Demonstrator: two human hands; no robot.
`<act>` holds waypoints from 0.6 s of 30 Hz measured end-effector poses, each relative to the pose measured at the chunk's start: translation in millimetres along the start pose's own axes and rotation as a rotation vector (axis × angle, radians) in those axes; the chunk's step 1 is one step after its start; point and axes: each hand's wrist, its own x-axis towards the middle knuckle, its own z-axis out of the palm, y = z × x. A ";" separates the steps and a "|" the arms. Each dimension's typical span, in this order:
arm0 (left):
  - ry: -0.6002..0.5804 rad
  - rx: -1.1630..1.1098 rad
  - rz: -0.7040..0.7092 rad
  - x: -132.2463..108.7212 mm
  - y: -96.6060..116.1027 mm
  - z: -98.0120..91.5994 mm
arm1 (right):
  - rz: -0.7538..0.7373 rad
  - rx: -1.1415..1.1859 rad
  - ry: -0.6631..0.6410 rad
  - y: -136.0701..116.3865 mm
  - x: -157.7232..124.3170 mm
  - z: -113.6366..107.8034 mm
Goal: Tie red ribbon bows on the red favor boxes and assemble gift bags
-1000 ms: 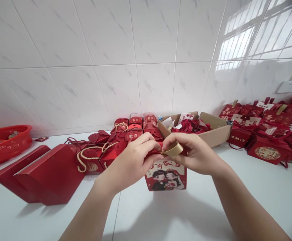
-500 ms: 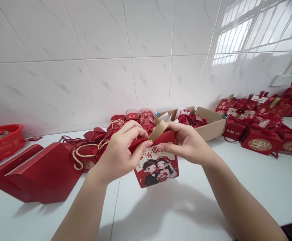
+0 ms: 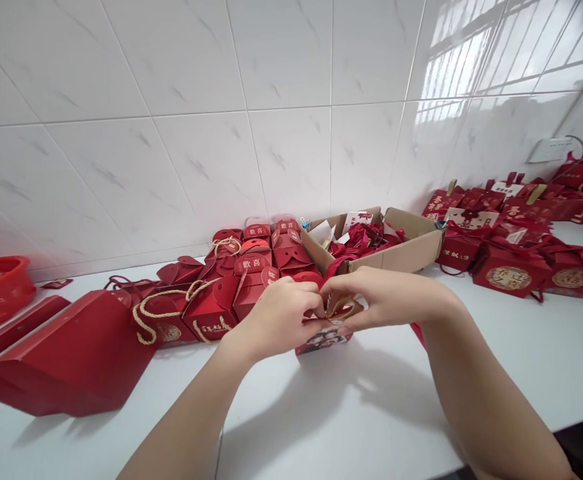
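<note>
Between my hands is a small red gift box (image 3: pixel 323 341), its front printed with a cartoon couple; it looks set down on the white table. A gold ribbon (image 3: pixel 347 309) loops at its top. My left hand (image 3: pixel 286 312) is closed at the box's top left, fingertips curled by the ribbon. From the other side, my right hand (image 3: pixel 386 297) grips the top, its thumb against the front and its fingers behind the ribbon loop. My fingers hide most of the box's upper part.
Behind the hands stand several finished red boxes (image 3: pixel 254 273) and an open cardboard box (image 3: pixel 396 256) of red ribbons. Large red folded card pieces (image 3: pixel 79 360) and a red basin (image 3: pixel 1 283) are at left. More red boxes (image 3: pixel 509 277) sit at right, on the white table (image 3: pixel 371 427).
Both hands have lowered the gift box and tilted it, so less of its front shows. The gold ribbon now lies lower between my fingers. The view has shifted slightly.
</note>
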 end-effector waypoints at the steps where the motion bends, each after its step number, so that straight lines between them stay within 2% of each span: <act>1: -0.005 0.004 0.007 0.4 1.1 1.4 | 0.001 -0.009 0.002 -0.4 -2.2 -1.1; 8: -0.023 0.028 0.012 -1.0 4.0 -3.0 | -0.030 -0.048 0.001 -1.2 -4.9 0.4; 15: -0.019 0.043 -0.019 0.8 2.2 -2.4 | -0.101 0.013 0.088 6.2 -2.1 3.2; 18: -0.009 0.044 -0.020 0.6 2.3 -1.8 | -0.101 0.006 0.088 8.1 -0.5 3.1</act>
